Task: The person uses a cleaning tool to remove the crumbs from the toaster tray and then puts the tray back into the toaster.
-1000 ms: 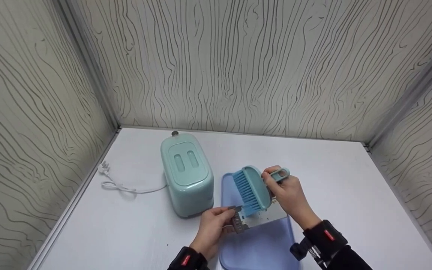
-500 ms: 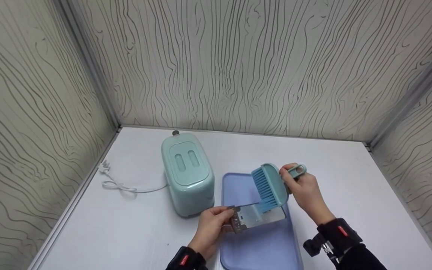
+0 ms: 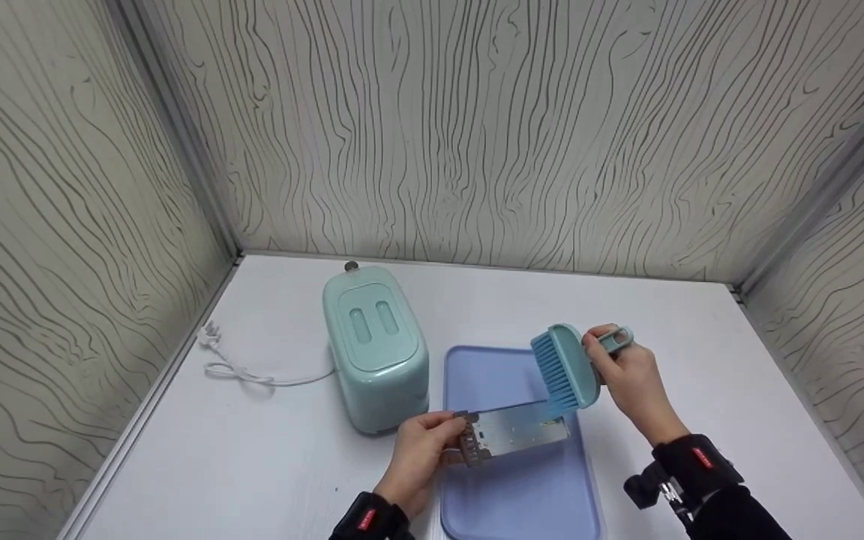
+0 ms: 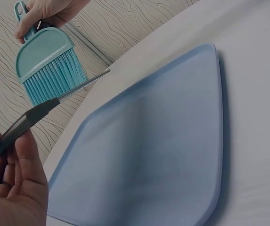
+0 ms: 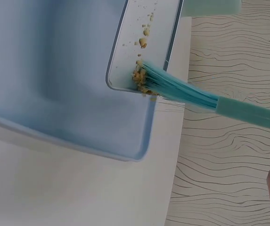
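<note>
My left hand (image 3: 418, 451) pinches the dark end of a flat metal crumb tray (image 3: 511, 433), thumb on top. The crumb tray is held over a blue serving tray (image 3: 522, 496). A teal hand brush (image 3: 580, 369) is gripped by its looped handle in my right hand (image 3: 633, 384). Its bristles (image 5: 172, 87) touch the crumb tray's far end. There, in the right wrist view, a clump of brown crumbs (image 5: 138, 77) sits at the edge, and smaller crumbs trail along the metal. From the left wrist, the crumb tray (image 4: 85, 84) shows nearly edge-on.
A mint-green toaster (image 3: 379, 352) with a lid on top stands left of the blue tray. Its white cord (image 3: 282, 382) runs left to a plug (image 3: 208, 336) by the table edge. Patterned panels (image 3: 447, 135) rise behind the white table (image 3: 282, 457) and at both sides.
My right hand has drawn the brush to the right along the crumb tray, from near its dark end to its far end. The left hand has barely moved.
</note>
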`<state>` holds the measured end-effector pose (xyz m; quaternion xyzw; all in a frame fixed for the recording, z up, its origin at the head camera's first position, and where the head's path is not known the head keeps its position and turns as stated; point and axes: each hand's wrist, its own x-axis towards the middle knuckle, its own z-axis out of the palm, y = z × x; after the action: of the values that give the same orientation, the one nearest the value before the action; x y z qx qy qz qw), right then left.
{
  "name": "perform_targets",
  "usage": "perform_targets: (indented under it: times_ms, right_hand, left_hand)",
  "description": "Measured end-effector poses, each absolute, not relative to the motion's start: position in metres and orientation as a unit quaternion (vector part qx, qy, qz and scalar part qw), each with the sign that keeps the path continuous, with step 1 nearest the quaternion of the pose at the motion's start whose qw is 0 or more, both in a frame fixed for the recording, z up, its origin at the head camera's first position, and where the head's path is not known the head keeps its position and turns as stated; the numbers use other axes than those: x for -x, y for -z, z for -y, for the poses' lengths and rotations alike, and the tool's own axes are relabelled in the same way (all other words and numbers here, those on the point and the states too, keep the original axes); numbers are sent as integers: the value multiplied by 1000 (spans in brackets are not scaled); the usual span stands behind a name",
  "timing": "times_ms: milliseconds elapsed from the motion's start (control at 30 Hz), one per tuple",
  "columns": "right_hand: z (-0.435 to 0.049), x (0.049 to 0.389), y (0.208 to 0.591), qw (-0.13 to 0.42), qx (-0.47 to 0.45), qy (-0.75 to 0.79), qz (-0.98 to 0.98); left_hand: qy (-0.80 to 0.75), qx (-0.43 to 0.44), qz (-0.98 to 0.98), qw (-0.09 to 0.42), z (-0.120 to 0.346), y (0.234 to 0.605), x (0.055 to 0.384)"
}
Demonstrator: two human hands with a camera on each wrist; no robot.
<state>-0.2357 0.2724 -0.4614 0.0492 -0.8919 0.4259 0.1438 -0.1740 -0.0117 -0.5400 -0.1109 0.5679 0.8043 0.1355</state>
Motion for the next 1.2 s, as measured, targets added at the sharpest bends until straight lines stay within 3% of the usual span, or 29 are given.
perform_targets:
  times_ms: [1200]
  right_hand:
    - [-265, 225, 457, 213, -34, -473, 855]
  left_hand:
    - [-780, 136, -597, 131, 15, 542, 177]
